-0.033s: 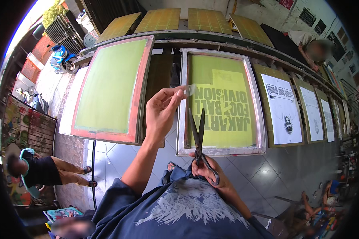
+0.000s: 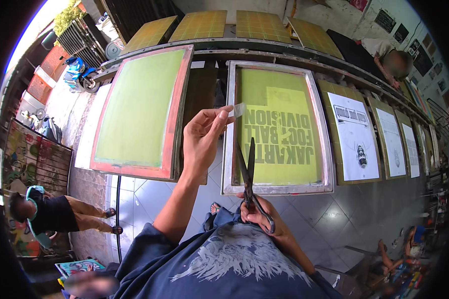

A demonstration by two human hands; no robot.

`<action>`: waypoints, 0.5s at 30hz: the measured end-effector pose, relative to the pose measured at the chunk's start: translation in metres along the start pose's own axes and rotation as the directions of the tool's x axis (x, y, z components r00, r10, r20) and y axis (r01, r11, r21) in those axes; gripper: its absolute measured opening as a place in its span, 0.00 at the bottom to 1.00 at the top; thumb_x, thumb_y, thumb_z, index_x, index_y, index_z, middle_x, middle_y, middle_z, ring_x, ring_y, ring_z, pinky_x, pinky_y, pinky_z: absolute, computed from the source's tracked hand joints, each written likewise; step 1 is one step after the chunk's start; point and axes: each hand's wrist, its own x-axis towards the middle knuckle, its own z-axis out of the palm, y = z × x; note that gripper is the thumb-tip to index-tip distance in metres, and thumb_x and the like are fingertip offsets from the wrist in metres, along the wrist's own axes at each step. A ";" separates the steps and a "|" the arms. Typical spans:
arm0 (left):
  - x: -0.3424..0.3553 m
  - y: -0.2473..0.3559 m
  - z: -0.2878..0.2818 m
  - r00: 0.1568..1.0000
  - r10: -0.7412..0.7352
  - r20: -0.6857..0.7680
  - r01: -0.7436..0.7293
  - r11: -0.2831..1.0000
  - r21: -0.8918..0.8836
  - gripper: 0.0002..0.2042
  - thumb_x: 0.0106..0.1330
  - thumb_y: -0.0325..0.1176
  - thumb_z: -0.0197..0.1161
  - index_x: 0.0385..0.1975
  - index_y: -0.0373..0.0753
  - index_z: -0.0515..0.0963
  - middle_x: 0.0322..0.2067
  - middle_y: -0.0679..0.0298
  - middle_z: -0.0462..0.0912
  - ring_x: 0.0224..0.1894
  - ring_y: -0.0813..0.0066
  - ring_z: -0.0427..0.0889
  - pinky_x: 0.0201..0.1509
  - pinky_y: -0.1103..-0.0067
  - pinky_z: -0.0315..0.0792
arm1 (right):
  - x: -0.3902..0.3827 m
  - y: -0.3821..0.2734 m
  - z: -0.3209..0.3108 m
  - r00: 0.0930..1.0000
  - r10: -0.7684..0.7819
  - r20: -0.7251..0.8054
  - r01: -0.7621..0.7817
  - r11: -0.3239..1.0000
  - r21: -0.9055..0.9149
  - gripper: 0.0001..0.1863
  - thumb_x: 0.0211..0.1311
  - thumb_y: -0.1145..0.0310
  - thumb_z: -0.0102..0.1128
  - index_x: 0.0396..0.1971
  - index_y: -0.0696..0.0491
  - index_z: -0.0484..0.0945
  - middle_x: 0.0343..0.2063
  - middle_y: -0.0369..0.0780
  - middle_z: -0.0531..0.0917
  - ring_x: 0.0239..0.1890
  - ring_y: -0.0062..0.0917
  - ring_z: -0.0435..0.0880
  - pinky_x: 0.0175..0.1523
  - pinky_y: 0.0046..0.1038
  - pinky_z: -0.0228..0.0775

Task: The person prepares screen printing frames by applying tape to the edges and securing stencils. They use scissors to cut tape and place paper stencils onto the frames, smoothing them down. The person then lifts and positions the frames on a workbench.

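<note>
My left hand [image 2: 200, 142] is raised, thumb and fingertips pinching a small clear piece of film or tape [image 2: 239, 110]. That piece overlaps the left rim of a metal-framed printing screen [image 2: 326, 149] in my view. The screen's yellow-green mesh bears dark block lettering, upside down from here. Lower down, my right hand [image 2: 257, 212] grips dark metal scissors [image 2: 249, 179] by the handles. Their blades point away from me, slightly apart, with nothing between them that I can make out. The scissors stand apart from the clear piece.
Left lies another screen with a pinkish-red frame [image 2: 182, 109]. Boards with printed white sheets [image 2: 354, 139] line the right. Gridded boards [image 2: 199, 25] stand along the far rail. A person [image 2: 384, 55] is at far right, another [image 2: 60, 214] at left. Grey tiles [image 2: 304, 219] cover the floor.
The scissor blades look slightly closer together. The clear piece in my left hand has tilted a little. Otherwise both hands stay in nearly the same place.
</note>
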 end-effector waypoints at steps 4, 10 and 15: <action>0.005 -0.004 -0.002 0.999 -0.042 -0.006 0.041 0.998 -0.055 0.12 0.77 0.41 0.60 0.45 0.37 0.78 0.52 0.57 0.86 0.54 0.68 0.86 0.57 0.74 0.77 | 0.001 -0.020 0.009 1.000 -0.003 0.025 0.007 0.987 -0.160 0.37 0.60 0.74 0.65 0.69 0.62 0.63 0.34 0.32 0.71 0.38 0.16 0.71 0.51 0.21 0.67; -0.006 -0.019 0.005 0.996 -0.039 -0.077 0.034 0.997 -0.071 0.11 0.77 0.39 0.61 0.44 0.36 0.80 0.60 0.55 0.81 0.55 0.73 0.84 0.54 0.75 0.79 | 0.015 -0.032 0.022 1.000 -0.027 -0.007 0.025 0.986 -0.164 0.35 0.60 0.75 0.64 0.68 0.61 0.64 0.33 0.31 0.70 0.37 0.15 0.70 0.48 0.20 0.66; -0.021 -0.019 0.009 0.992 -0.122 -0.015 0.116 0.969 -0.217 0.10 0.78 0.36 0.60 0.43 0.36 0.80 0.61 0.54 0.79 0.54 0.75 0.83 0.53 0.76 0.80 | 0.023 -0.031 0.022 0.998 -0.045 -0.036 0.040 0.991 -0.130 0.34 0.60 0.75 0.63 0.67 0.62 0.66 0.33 0.31 0.69 0.36 0.14 0.68 0.46 0.19 0.66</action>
